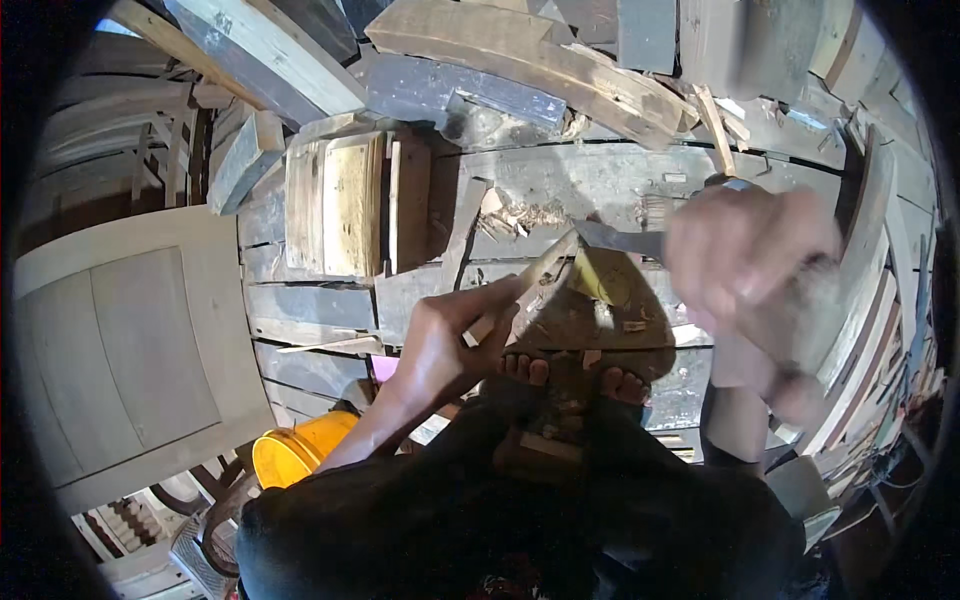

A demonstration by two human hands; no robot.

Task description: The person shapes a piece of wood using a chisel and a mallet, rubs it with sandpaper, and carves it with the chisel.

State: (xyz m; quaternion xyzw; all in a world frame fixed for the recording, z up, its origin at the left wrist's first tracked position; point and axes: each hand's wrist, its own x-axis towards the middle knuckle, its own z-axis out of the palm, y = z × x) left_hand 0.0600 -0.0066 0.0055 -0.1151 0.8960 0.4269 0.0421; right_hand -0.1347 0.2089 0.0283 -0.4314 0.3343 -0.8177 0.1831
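My left hand (455, 330) is closed on a thin strip of pale wood (548, 259) that points up and to the right. My right hand (750, 250) is smeared by motion, with its fingers wrapped round the handle of a knife. The knife's broad grey blade (622, 240) reaches left, its tip close to the far end of the strip; whether they touch I cannot tell. Below the blade stands a yellowish wood block (600, 277), its lower part in shadow. Wood chips lie around it, near my bare feet (624, 385).
Stacked wood blocks (350, 205) stand at the left on the plank floor (310, 305). Chips and shavings (515, 213) lie beyond my hands. Heavy beams (520, 60) cross the back. A yellow bucket (300, 447) and a panelled wooden door (140, 340) are at left. Offcuts (860, 340) crowd the right.
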